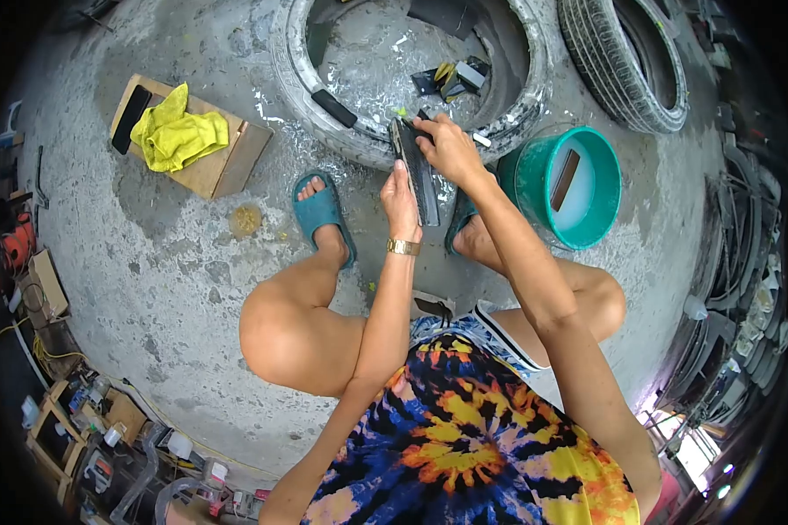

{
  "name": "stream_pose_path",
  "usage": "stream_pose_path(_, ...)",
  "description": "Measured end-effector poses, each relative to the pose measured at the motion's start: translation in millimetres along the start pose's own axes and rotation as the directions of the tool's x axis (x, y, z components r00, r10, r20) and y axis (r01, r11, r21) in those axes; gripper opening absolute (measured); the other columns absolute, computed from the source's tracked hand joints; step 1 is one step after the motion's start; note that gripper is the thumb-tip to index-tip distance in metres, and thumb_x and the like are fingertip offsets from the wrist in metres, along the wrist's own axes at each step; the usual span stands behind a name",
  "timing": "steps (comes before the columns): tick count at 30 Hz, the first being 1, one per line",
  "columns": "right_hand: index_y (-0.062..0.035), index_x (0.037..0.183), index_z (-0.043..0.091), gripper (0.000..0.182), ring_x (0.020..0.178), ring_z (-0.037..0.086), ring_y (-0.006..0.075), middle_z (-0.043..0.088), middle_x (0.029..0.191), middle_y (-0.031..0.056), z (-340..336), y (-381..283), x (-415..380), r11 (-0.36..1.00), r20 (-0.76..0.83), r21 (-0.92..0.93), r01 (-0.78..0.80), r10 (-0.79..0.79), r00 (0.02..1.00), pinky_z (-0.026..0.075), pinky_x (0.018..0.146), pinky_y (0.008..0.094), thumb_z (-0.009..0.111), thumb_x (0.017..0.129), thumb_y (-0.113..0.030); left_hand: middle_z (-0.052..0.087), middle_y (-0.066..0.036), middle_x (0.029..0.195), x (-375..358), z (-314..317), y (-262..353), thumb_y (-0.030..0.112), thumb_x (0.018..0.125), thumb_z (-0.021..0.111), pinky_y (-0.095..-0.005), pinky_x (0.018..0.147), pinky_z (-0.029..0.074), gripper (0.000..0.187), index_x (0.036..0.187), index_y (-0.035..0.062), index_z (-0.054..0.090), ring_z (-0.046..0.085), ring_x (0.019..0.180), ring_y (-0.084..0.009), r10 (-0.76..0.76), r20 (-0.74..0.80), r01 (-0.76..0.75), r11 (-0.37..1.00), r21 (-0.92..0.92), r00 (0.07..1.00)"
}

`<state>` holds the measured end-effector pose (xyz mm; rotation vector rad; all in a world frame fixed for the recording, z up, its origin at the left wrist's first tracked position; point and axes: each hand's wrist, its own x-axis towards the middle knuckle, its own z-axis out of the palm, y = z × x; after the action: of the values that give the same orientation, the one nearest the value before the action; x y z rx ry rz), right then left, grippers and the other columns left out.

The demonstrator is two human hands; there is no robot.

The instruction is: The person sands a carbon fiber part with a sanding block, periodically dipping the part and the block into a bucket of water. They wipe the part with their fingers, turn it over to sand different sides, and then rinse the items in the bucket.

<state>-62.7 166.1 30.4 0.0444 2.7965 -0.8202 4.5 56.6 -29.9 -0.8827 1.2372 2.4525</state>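
A long, narrow dark panel (425, 188) is held in front of the tyre, one end toward my body and the other at the tyre's near edge. My left hand (400, 203), with a gold watch at its wrist, is closed around the panel's left side. My right hand (453, 150) is bent over the panel's upper right part, its fingers closed on a small dark pad (424, 116) pressed near the panel's far end. The pad's exact kind is partly hidden by the fingers. A large tyre (293, 114) lies flat on the wet floor behind both hands.
On the tyre's rim rests a black block (334, 108); small dark and yellow pieces (451, 79) lie inside its ring. A green bucket (606, 206) of cloudy water stands right. Left is a wooden box (247, 144) with a yellow cloth (179, 131). Another tyre (608, 66) leans behind.
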Motion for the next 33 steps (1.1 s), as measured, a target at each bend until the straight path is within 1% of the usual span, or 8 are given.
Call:
stream_pose_path(3,-0.0059,0.116,0.064,0.032,0.088,0.061,0.0392,0.06,0.104,0.0163,-6.9,-12.5,-56.1,0.999,-0.067,-0.027,-0.045,0.043,0.997,0.048,0.08,0.0423,0.063,0.085,-0.016,0.064,0.001,0.088,-3.2,0.7,12.7,0.033,0.099,0.051,-0.0225,0.063,0.046,0.034,0.099,0.0029,0.066,0.056,0.073,-0.0051,-0.045,0.038,0.047,0.998,-0.046,0.998)
stream_pose_path(5,-0.0055,0.117,0.062,0.034,0.091,0.058,0.0382,0.057,0.1,0.0149,-11.0,-6.5,-111.5,0.981,0.078,0.155,0.117,-0.13,0.989,0.046,0.08,0.0416,0.061,0.083,-0.007,0.066,-0.001,0.086,2.6,1.7,17.1,0.034,0.099,0.05,-0.0236,0.062,0.047,0.034,0.1,0.0031,0.065,0.058,0.071,-0.0072,-0.132,0.026,0.134,0.986,-0.104,0.991)
stream_pose_path(8,-0.0066,0.117,0.061,0.038,0.094,0.056,0.0356,0.053,0.097,0.0129,-31.0,-8.8,-93.5,0.954,0.141,0.033,0.299,-0.3,0.943,0.046,0.079,0.0398,0.059,0.08,-0.001,0.066,-0.001,0.086,-2.0,2.5,26.9,0.034,0.099,0.05,-0.0243,0.061,0.048,0.034,0.099,0.0037,0.065,0.059,0.069,-0.0077,-0.166,0.058,0.168,0.986,-0.022,0.984)
stream_pose_path(9,-0.0077,0.115,0.061,0.038,0.095,0.055,0.0337,0.052,0.094,0.0126,-29.7,-6.3,-79.2,0.921,-0.028,0.033,0.388,-0.388,0.921,0.046,0.078,0.0397,0.058,0.079,0.001,0.067,-0.002,0.087,-0.8,-1.6,23.3,0.034,0.099,0.05,-0.025,0.062,0.049,0.033,0.098,0.0042,0.064,0.061,0.07,-0.0089,-0.145,0.15,0.159,0.983,-0.088,0.978)
stream_pose_path(14,-0.0061,0.112,0.061,0.035,0.09,0.055,0.0343,0.053,0.096,0.0124,-22.1,-7.0,-108.7,0.932,0.135,-0.002,0.363,-0.36,0.923,0.045,0.075,0.0416,0.056,0.078,0.001,0.066,-0.002,0.087,7.1,4.6,26.3,0.034,0.099,0.05,-0.0257,0.062,0.05,0.033,0.097,0.0043,0.064,0.061,0.07,-0.0094,-0.196,0.058,0.203,0.965,-0.165,0.979)
stream_pose_path(24,-0.0141,0.109,0.067,0.027,0.085,0.059,0.0261,0.058,0.095,0.0069,-24.2,-5.2,-85.2,0.946,0.015,-0.1,0.309,-0.309,0.951,0.048,0.074,0.0393,0.062,0.083,-0.011,0.066,-0.001,0.084,1.5,1.3,18.2,0.033,0.099,0.051,-0.0251,0.061,0.051,0.031,0.101,0.0042,0.064,0.061,0.068,-0.0092,-0.158,0.136,0.184,0.961,-0.208,0.978)
stream_pose_path(28,-0.006,0.109,0.065,0.028,0.09,0.057,0.0352,0.058,0.098,0.0122,-26.3,-11.8,-125.3,0.949,0.141,0.027,0.313,-0.313,0.939,0.047,0.078,0.0394,0.061,0.081,-0.004,0.065,-0.001,0.082,2.1,7.3,27.8,0.033,0.099,0.051,-0.025,0.06,0.05,0.03,0.094,0.0057,0.063,0.061,0.068,-0.0086,-0.197,0.053,0.203,0.966,-0.158,0.979)
stream_pose_path(33,-0.0117,0.111,0.067,0.038,0.087,0.059,0.0308,0.058,0.096,0.011,-18.8,-7.6,-78.5,0.964,-0.035,-0.005,0.267,-0.267,0.963,0.048,0.076,0.0395,0.065,0.074,-0.001,0.066,-0.001,0.087,1.1,0.2,23.2,0.032,0.1,0.05,-0.0238,0.063,0.05,0.031,0.1,0.0046,0.064,0.061,0.07,-0.0083,-0.181,0.15,0.208,0.961,-0.185,0.972)
